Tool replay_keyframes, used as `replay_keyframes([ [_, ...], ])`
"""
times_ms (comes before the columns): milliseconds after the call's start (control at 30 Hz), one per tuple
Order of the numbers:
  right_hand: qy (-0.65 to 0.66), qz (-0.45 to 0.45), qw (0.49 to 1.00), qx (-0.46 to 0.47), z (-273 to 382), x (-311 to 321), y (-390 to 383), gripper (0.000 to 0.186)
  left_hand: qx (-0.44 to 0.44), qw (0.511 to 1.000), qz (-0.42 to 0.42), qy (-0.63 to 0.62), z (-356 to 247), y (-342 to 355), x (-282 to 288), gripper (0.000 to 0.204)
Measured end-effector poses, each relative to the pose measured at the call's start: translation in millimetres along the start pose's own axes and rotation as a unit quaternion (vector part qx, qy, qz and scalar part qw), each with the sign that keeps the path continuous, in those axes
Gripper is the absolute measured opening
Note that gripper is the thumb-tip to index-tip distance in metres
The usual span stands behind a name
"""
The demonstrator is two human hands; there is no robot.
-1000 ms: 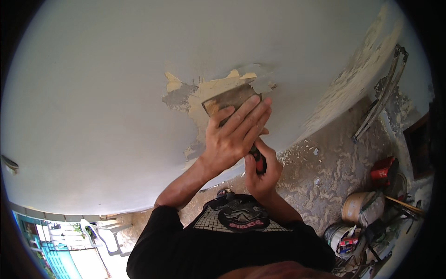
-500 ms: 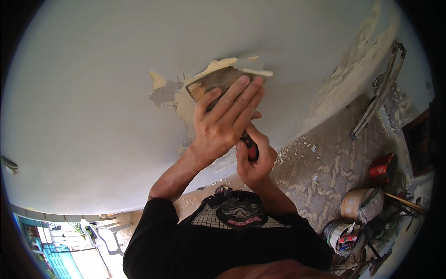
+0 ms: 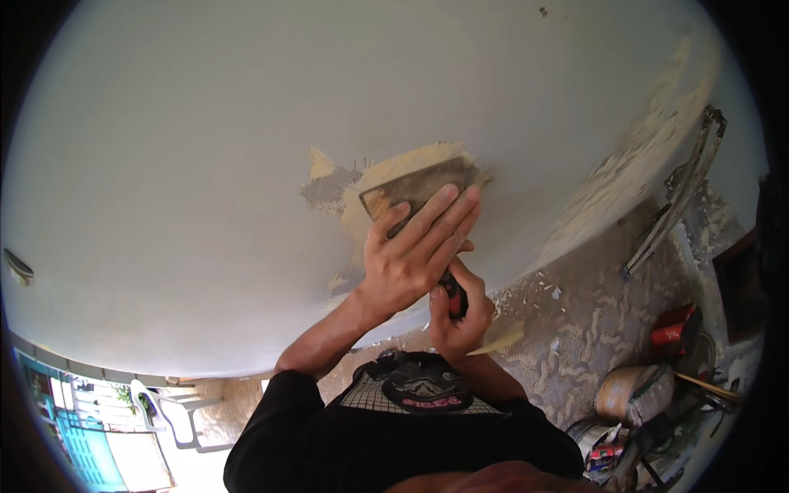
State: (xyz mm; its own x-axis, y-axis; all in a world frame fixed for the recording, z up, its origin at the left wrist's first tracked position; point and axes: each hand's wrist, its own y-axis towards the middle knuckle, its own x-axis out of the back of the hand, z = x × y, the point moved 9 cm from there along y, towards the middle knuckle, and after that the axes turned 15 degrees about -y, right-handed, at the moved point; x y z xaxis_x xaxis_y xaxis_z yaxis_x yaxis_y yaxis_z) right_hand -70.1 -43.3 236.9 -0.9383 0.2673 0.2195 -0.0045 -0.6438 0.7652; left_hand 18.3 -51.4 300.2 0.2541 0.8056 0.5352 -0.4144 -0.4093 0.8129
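A wide scraper has its dark, stained metal blade (image 3: 419, 185) laid against the pale grey wall (image 3: 205, 189), over a patch with the paint gone. My left hand (image 3: 419, 242) rests on the blade with fingers stretched and slightly spread, pressing it. Below, my right hand (image 3: 462, 308) is wrapped round the scraper's black and red handle (image 3: 452, 294). Cream and grey bare spots (image 3: 329, 185) show left of the blade, and a cream strip (image 3: 411, 162) runs along its upper edge. A yellowish paint flake (image 3: 499, 338) is in the air beside my right wrist.
Paint chips litter the patterned floor (image 3: 567, 341). At the right stand a red can (image 3: 675, 330), a tan bucket (image 3: 629, 393) and other containers. A worn metal frame (image 3: 674, 197) leans by the peeled wall. A white plastic chair (image 3: 177, 415) stands lower left.
The scraped area above the blade has grown, and the pale strip at the blade's edge is gone from there. A flake now drops near my right wrist. Both hands keep their hold while the view has shifted.
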Motion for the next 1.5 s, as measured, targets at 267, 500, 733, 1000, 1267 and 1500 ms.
replay_keyframes([
  [267, 0.001, 0.008, 0.999, 0.035, 16, 7, 9, 0.04, 0.015, 1.0, -0.02, -0.012, 4, 10, 17, 0.036],
  [500, -0.037, 0.006, 0.997, 0.066, 21, 4, 9, 0.045, 0.016, 0.999, -0.019, -0.03, 5, 9, 21, 0.036],
  [733, 0.361, 0.08, 0.872, -0.32, -9, -25, -17, 0.041, -0.012, 0.999, 0.018, -0.032, 11, 15, 24, 0.034],
  [1000, 0.311, 0.146, 0.894, -0.287, -14, -42, -20, 0.04, -0.046, 0.997, 0.015, -0.063, 13, 16, 27, 0.042],
  [1267, 0.267, 0.179, 0.907, -0.271, -3, -43, -12, 0.038, -0.07, 0.997, 0.033, -0.024, 12, 19, 23, 0.04],
  [1500, 0.247, 0.177, 0.92, -0.247, 3, -43, 3, 0.044, -0.068, 0.996, 0.03, -0.059, 16, 28, 29, 0.038],
])
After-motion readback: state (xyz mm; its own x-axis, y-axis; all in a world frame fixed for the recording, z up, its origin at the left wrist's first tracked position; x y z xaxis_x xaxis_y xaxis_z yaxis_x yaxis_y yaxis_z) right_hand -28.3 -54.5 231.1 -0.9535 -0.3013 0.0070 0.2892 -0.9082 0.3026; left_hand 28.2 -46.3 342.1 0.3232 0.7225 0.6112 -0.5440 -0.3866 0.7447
